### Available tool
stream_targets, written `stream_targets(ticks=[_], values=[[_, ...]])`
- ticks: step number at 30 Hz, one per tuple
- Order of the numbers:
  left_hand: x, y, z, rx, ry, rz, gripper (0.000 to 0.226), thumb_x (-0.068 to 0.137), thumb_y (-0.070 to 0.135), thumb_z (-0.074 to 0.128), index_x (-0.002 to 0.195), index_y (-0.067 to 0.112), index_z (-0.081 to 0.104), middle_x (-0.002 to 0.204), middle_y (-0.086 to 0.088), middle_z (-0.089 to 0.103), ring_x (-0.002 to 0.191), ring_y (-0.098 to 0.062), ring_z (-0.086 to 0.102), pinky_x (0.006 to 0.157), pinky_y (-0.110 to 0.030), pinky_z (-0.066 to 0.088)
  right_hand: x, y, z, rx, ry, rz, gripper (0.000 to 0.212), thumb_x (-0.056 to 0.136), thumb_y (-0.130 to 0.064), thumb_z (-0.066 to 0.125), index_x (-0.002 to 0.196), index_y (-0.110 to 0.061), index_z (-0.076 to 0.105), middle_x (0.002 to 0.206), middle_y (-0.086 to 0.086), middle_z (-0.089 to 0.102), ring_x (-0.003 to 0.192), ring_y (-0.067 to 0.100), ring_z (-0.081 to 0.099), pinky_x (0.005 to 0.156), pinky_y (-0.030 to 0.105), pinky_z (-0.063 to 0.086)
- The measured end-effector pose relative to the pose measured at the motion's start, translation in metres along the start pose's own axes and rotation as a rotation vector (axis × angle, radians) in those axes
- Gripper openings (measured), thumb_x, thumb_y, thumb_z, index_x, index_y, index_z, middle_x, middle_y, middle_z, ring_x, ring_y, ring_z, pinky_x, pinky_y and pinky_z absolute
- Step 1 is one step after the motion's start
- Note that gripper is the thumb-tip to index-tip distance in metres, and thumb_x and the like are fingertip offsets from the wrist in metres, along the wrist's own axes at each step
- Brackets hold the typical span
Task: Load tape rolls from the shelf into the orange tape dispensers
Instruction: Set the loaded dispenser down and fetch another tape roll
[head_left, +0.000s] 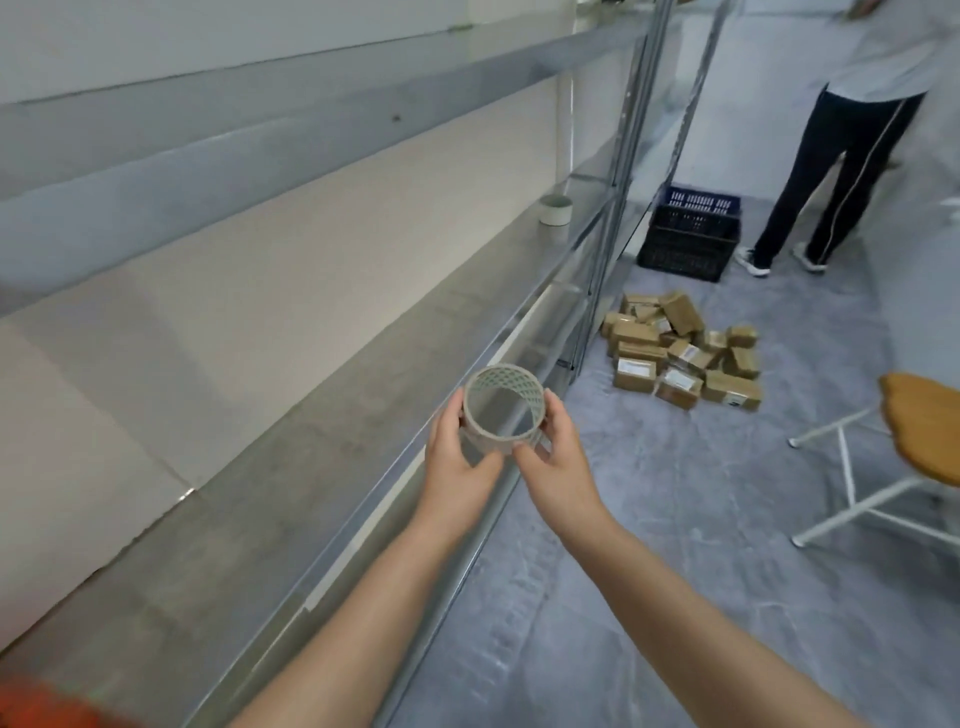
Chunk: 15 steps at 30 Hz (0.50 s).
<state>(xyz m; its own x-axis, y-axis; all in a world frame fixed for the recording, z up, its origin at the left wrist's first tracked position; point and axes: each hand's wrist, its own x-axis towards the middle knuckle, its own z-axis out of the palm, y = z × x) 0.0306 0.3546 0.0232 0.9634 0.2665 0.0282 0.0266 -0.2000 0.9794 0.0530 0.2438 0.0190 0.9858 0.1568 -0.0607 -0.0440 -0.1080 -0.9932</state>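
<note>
Hands out in front, both of them on one tape roll (503, 410): the left hand (457, 457) cups its left side with the thumb up along the rim, the right hand (558, 454) pinches the right side, fingers curled under the lower edge. So both hands are closed on the roll, close together, held up in the air just off the front edge of the shelf (291, 415). The roll is tipped so we look into its hollow core, and there's a lattice pattern showing on the inside wall. Further along that same grey shelf board sits a second roll (555, 209), upright, alone, well away from the hands. Down in the bottom left corner there's a blurred orange shape (41, 706), cut off by the frame; too smeared to say what it is. Out on the floor, past the metal shelf upright, a heap of small cardboard boxes (683, 351) lies jumbled together, some with white labels. Beyond the heap, a dark plastic crate (685, 244) stands against the rack with a blue crate (698, 200) nested on top. Another person's legs (831, 182) in dark trousers with a pale side stripe stand just right of the crates. At the right edge, a wooden-seated stool (919, 431) on white metal legs pokes into view.
</note>
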Motion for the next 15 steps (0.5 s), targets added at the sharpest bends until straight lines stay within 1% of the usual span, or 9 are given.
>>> stream_targets(ticks=[3,7,11,15], values=[[0.022,0.004,0.03,-0.013,-0.072,0.031,0.069,0.081,0.007,0.067,0.141,0.024,0.036,0.142,0.002,0.047,0.133,-0.013,0.04,0.111,-0.042,0.036,0.024,0.002,-0.028,0.002,0.066,0.001,0.068,0.085,-0.012,0.056,0.145,-0.025,0.026,0.149,-0.001,0.034,0.138,0.013,0.033,0.114,0.045,0.032],[0.055,0.006,0.063,-0.009,-0.127,0.014,0.072,0.083,0.01,0.066,0.144,0.023,0.031,0.145,0.0,0.042,0.135,-0.014,0.038,0.112,-0.043,0.036,0.058,0.009,-0.057,0.01,0.116,0.013,0.066,0.085,-0.011,0.056,0.143,-0.026,0.029,0.147,0.001,0.037,0.137,0.015,0.036,0.112,0.046,0.035],[0.098,0.0,0.094,-0.005,-0.175,0.011,0.071,0.083,0.011,0.066,0.144,0.023,0.032,0.147,0.001,0.039,0.137,-0.014,0.036,0.113,-0.044,0.035,0.095,0.018,-0.08,0.0,0.168,0.047,0.064,0.086,-0.016,0.056,0.142,-0.03,0.03,0.146,-0.001,0.038,0.136,0.014,0.037,0.112,0.045,0.036],[0.154,-0.001,0.129,0.007,-0.232,0.041,0.07,0.083,0.012,0.067,0.144,0.021,0.032,0.146,-0.002,0.04,0.136,-0.016,0.037,0.112,-0.043,0.035,0.146,0.02,-0.106,-0.025,0.243,0.062,0.067,0.085,-0.015,0.057,0.143,-0.029,0.028,0.147,0.0,0.037,0.135,0.015,0.037,0.111,0.045,0.036]])
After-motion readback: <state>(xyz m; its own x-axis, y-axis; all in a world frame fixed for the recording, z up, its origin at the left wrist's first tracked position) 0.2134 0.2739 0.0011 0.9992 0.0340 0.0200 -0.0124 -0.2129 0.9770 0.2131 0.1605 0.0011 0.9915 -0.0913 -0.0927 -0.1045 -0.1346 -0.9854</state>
